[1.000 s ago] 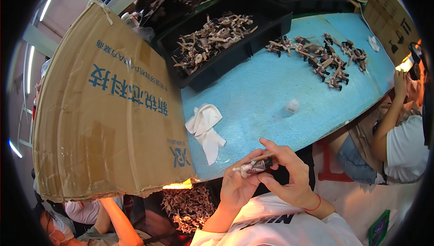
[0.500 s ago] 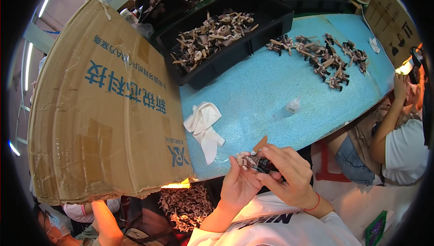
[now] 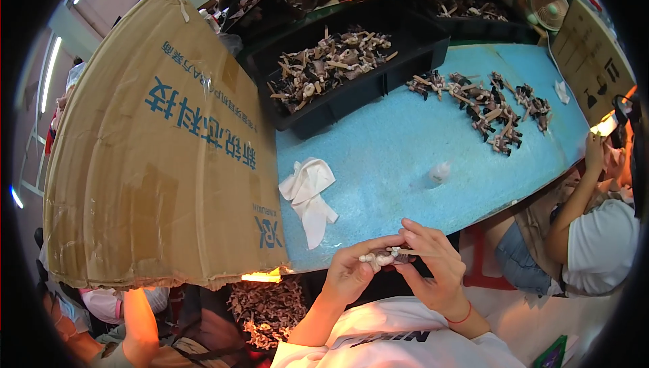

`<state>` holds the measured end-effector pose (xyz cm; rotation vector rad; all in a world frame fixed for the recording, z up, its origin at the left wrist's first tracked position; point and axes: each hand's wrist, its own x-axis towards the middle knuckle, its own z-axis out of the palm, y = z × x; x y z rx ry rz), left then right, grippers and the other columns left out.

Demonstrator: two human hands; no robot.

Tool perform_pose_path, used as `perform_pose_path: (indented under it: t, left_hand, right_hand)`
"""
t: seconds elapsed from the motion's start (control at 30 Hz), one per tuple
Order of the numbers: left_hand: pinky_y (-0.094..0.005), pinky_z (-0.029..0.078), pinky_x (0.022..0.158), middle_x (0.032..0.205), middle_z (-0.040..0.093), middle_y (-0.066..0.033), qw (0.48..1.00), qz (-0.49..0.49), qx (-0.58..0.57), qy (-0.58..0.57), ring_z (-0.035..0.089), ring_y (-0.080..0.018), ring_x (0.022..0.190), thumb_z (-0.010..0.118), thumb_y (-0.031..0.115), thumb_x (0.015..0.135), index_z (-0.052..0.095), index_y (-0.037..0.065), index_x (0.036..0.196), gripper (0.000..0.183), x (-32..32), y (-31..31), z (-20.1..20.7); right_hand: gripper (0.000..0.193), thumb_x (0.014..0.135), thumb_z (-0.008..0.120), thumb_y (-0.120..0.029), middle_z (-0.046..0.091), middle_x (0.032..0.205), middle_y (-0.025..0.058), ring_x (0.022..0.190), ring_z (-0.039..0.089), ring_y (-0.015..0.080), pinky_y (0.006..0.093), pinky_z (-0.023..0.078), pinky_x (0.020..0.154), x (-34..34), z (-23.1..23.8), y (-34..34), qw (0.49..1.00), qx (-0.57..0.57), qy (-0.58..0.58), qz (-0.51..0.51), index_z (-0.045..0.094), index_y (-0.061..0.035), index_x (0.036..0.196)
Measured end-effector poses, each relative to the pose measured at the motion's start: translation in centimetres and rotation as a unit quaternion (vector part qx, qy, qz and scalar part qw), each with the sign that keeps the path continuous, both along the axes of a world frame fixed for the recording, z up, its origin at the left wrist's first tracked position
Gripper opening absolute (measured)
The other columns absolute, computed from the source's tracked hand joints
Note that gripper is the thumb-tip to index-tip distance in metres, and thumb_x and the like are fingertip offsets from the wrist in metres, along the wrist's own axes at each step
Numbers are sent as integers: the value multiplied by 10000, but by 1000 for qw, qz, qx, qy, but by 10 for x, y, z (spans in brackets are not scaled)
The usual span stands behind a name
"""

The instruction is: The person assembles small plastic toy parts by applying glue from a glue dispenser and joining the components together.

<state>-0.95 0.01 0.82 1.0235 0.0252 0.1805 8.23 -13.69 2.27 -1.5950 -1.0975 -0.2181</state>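
Note:
A small toy figurine (image 3: 379, 259), pale at one end and brown and dark toward the other, lies across my fingers near the table's front edge. My left hand (image 3: 349, 272) is closed on its pale end. The fingers of my right hand (image 3: 433, 268) pinch its other end, where a flat tan piece (image 3: 418, 253) sticks out to the right. Part of the figurine is hidden by my fingers. Beyond my left hand, a crumpled white cloth (image 3: 309, 192) rests on the blue table (image 3: 378, 165).
A black bin (image 3: 338, 107) heaped with similar figurines stands at the back. More figurines (image 3: 490, 107) lie at the far right, and a small clear bottle (image 3: 439, 173) stands mid-table. A tall cardboard sheet (image 3: 155, 185) walls the left. Other people sit at both sides.
The figurine has been turned in my hands, its pale end now pointing left. My left fingers have come over it, and the tan piece now points right rather than up.

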Motion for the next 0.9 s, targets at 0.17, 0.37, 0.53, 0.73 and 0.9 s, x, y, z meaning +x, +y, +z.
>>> perform_pose_path:
  t: [0.17, 0.37, 0.53, 0.73, 0.9]
  left_hand:
    - [-314, 448, 886, 1214, 528, -211, 994, 40, 87, -48, 554, -249, 1072, 561, 470, 847, 498, -82, 1207, 662, 5, 0, 6]
    - [-369, 546, 619, 1178, 531, -265, 998, 59, 6, -6, 628, -304, 879, 465, 523, 875, 538, -51, 1076, 612, 26, 20, 0]
    - [-367, 557, 674, 1170, 534, -200, 985, 111, -132, 15, 599, -315, 988, 329, 455, 952, 466, 36, 1101, 465, 109, 66, 22]
    - [-479, 519, 802, 1285, 418, -242, 969, 218, -113, -20, 532, -388, 1098, 377, 340, 968, 361, -91, 1227, 503, 165, 110, 39]
    - [-376, 504, 771, 1183, 561, -175, 973, 214, 39, 77, 586, -272, 1013, 450, 232, 944, 475, -47, 1217, 392, 110, 62, 2]
  right_hand:
    - [582, 665, 706, 60, 600, 1069, 224, 877, 605, 313, 345, 517, 730, -2, -1, 3, 1000, 17, 16, -5, 499, 55, 1209]
    - [573, 702, 675, 57, 612, 968, 197, 821, 603, 294, 333, 507, 707, 1, -11, -2, 997, -18, 73, -23, 470, 59, 1237]
    - [564, 717, 666, 43, 614, 940, 192, 782, 606, 282, 332, 497, 673, 2, -18, -8, 995, -53, 80, -16, 465, 46, 1244]
    - [564, 704, 665, 50, 614, 956, 180, 781, 607, 277, 334, 495, 665, -10, -14, -9, 995, -67, 72, -3, 477, 32, 1235]
    - [491, 700, 656, 53, 612, 1030, 186, 767, 601, 305, 353, 497, 660, 3, -23, -16, 993, -96, 63, -6, 518, 33, 1171]
